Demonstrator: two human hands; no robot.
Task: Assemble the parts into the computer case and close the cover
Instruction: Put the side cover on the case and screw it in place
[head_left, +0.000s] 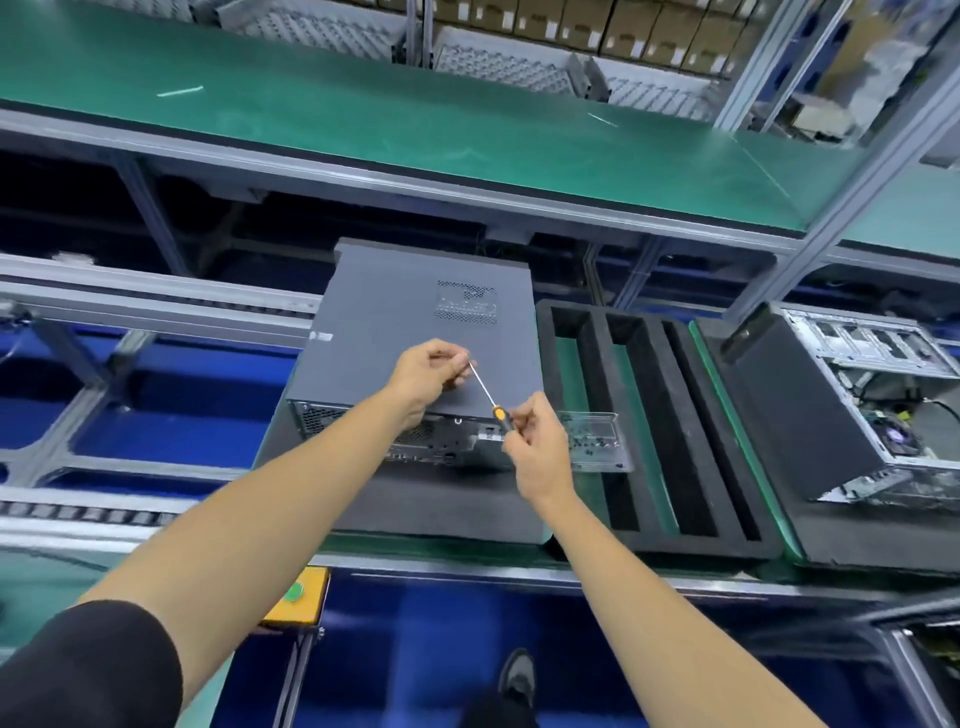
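Observation:
A dark grey computer case (395, 322) lies flat on a black foam mat (415, 509), its cover on and a vent grille near the far right corner. Its rear panel with ports faces me. My right hand (535, 447) grips the orange-and-black handle of a thin screwdriver (485, 389). The shaft slants up and left over the cover. My left hand (431, 371) pinches at the shaft's tip with closed fingers; whether a screw sits between them I cannot tell.
A clear plastic tray (597, 441) sits just right of the case. Beside it lies a black foam insert (649, 426) with long slots. A second, open case (852, 410) stands at far right. A yellow button box (301, 597) hangs below the bench edge.

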